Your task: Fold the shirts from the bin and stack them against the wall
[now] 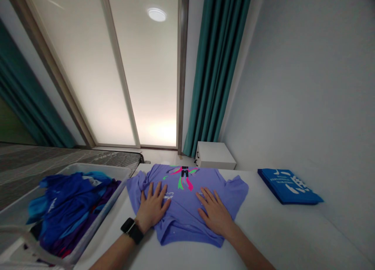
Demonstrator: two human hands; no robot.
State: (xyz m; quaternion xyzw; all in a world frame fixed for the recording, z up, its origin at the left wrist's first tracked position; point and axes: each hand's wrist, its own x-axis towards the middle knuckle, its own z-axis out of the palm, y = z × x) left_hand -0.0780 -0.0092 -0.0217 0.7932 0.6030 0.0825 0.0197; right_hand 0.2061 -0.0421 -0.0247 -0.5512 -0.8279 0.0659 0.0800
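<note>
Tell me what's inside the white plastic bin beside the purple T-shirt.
The white plastic bin holds a loose heap of blue, turquoise and dark purple clothes. The top layers hide whatever lies beneath, and the bin's floor cannot be seen.

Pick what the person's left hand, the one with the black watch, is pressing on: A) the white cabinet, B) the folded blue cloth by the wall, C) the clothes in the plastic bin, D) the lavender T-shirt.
D. The left hand lies flat with fingers spread on the lavender T-shirt, as does the right hand.
</note>
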